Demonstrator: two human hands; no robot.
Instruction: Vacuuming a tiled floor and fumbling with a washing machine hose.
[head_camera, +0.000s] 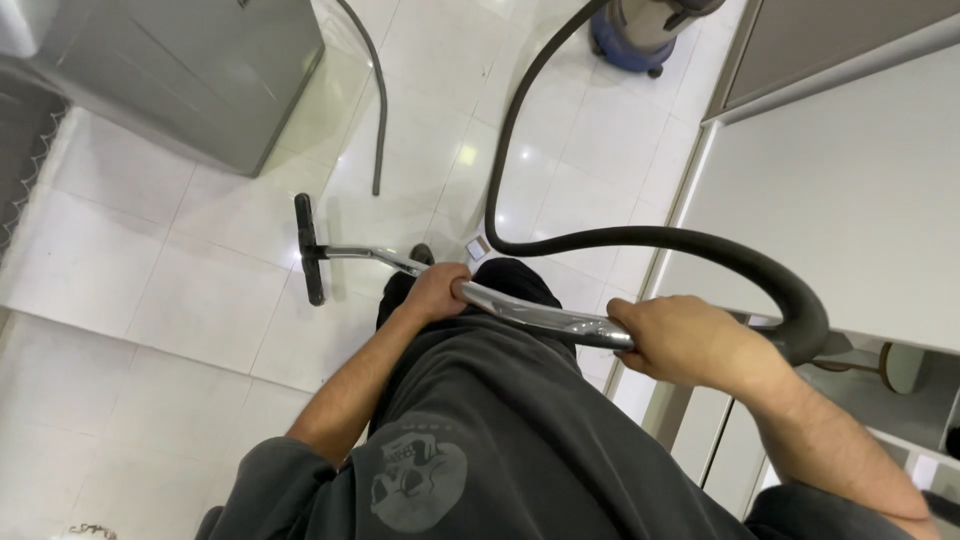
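With my left hand (432, 292) and right hand (685, 342) both clamped around the chrome vacuum wand (540, 312), its floor nozzle (309, 248) on the white tiles, I judge the looping black hose (640, 238) might snag the canister (650, 25) behind.

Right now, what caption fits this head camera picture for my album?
Both hands, left and right, grip a vacuum wand, its nozzle on the floor.

At frame centre, the left hand (437, 292) and right hand (690, 342) are gripping a chrome vacuum wand (540, 312), its black floor nozzle (309, 248) resting on the white tiled floor (190, 300) at centre left.
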